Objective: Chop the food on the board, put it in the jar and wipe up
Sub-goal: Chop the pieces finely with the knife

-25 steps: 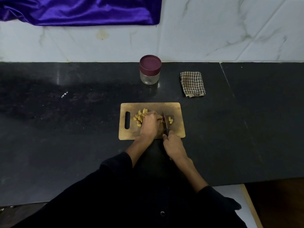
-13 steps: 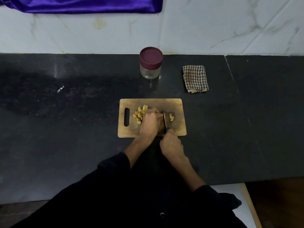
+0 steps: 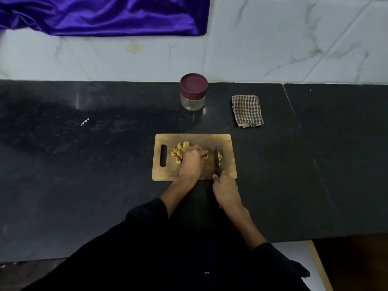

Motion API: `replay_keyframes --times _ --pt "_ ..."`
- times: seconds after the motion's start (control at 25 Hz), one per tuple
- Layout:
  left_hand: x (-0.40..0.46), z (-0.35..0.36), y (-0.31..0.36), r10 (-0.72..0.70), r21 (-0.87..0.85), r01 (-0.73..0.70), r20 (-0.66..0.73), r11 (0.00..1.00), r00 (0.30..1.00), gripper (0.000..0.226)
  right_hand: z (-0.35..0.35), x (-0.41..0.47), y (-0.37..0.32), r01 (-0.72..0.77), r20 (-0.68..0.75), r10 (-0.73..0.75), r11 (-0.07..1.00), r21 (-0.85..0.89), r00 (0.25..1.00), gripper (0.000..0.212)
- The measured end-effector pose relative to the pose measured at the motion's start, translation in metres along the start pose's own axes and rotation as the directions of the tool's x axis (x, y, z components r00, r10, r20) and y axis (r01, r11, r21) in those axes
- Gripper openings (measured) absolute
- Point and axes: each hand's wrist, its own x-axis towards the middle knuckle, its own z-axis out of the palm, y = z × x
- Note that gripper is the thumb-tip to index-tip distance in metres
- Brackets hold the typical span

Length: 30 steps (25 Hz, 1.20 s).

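The main risk sits at the left hand (image 3: 192, 161): its curled fingers pin a piece of food down on the board (image 3: 227, 139), and the knife (image 3: 217, 159) stands just beside those fingertips. A cut drifting leftward, or a piece rolling under pressure, could nick a finger. The right hand (image 3: 225, 191) is wrapped round the knife handle at the board's near edge, blade pointing away from the person. Small pieces could also skip off the board, since a few cut bits (image 3: 220, 157) lie right of the blade, not far from the right edge.

The uncut pile (image 3: 179, 152) lies on the board just left of the holding hand, partly hidden by it. Chopping looks well short of done.

The jar (image 3: 193, 92) stands behind the board, well apart from it, its maroon lid on. Through the clear wall it appears empty, though the light is too dim to be sure. It must be opened before anything goes in. The cloth (image 3: 247, 111) lies folded to the jar's right.
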Motion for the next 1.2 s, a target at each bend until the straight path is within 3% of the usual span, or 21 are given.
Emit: replay_keyframes --times 0.28,0.68,0.96,1.2 --pt "-0.003 -0.01 -0.003 -0.05 -0.04 0.049 -0.013 0.998 0.999 0.034 0.012 -0.005 -0.002 0.074 0.083 -0.067 0.994 -0.082 0.994 0.018" --pt "-0.003 -0.007 -0.001 -0.026 0.015 0.026 0.019 1.0 0.999 0.035 -0.008 0.003 0.02 0.027 -0.023 -0.031 0.989 -0.146 0.999 0.032" --pt "-0.005 -0.01 -0.001 0.033 0.029 -0.035 0.059 0.999 0.998 0.036 -0.006 0.0 0.019 0.096 -0.048 -0.107 0.975 -0.202 0.993 0.029" --pt "-0.025 -0.021 -0.012 0.058 -0.048 -0.062 -0.073 0.997 0.996 0.031 -0.006 0.001 0.02 0.126 -0.053 -0.141 0.966 -0.227 0.989 0.028"
